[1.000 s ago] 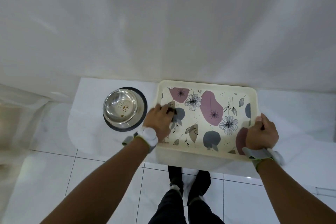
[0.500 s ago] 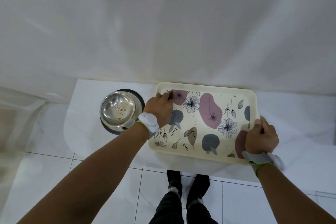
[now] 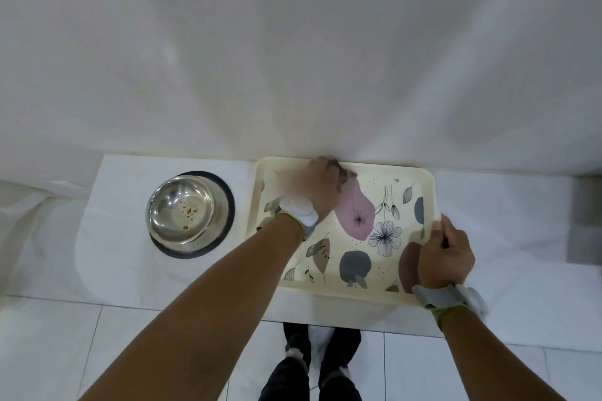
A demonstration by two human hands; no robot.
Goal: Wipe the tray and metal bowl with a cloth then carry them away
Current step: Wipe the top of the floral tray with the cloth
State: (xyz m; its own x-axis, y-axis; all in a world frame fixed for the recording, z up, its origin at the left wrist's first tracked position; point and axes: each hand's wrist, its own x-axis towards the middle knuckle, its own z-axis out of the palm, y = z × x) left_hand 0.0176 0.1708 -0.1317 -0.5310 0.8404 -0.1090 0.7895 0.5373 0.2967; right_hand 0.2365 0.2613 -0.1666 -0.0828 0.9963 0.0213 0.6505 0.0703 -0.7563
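Head view: a cream tray (image 3: 342, 291) with a flower and leaf print lies flat on a white ledge (image 3: 130, 254), its far edge against the white wall (image 3: 293, 58). The left hand (image 3: 321, 187) is over the tray's far left part, near the far rim, and is blurred. Its fingers are bent down onto a small dark cloth (image 3: 347, 176), of which only a scrap shows past the fingertips; how tightly they hold it cannot be told. The right hand (image 3: 444, 255) holds the tray's right rim near the front corner, thumb on top of the rim and fingers curled round the edge. A metal bowl (image 3: 185, 208) stands upright on the ledge to the left of the tray, near it but not touching, on a dark round base. Brownish spots show on its bottom. Each wrist carries a grey and white band (image 3: 298, 208). Below the ledge are a white tiled floor (image 3: 49, 352) and the person's dark shoes (image 3: 322, 345).
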